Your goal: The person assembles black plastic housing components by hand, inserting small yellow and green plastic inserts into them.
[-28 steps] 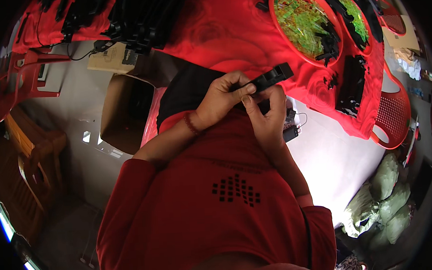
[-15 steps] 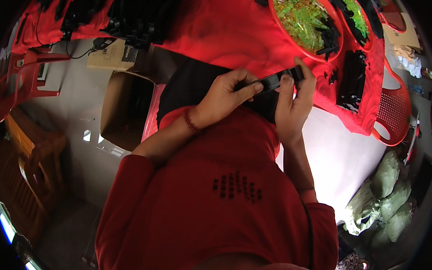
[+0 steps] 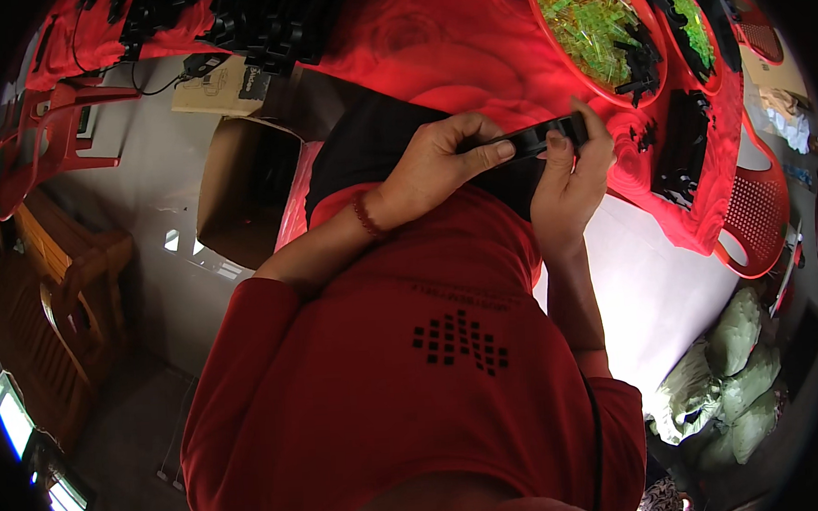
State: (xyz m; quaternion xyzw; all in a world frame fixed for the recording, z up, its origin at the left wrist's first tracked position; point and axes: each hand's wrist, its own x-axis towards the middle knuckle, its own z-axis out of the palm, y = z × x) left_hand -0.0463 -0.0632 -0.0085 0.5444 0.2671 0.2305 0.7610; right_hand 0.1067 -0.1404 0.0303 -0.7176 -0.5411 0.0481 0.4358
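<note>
Strip of black plastic (image 3: 531,141), held up before the red-draped desk (image 3: 417,47) | left hand (image 3: 443,158) pinching one end | right hand (image 3: 567,187) now gripping the other, free moments ago | apparently steadied from both ends

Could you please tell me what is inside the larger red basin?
The larger red basin holds yellow-green pieces and, toward its lower right, black pieces. Whatever lies beneath them is covered.

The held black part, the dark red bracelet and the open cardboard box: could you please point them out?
Black part (image 3: 530,141): head view, on its middle stretch.
Dark red bracelet (image 3: 365,218): head view, on the band's middle.
Open cardboard box (image 3: 224,177): head view, on its brown side wall.
</note>
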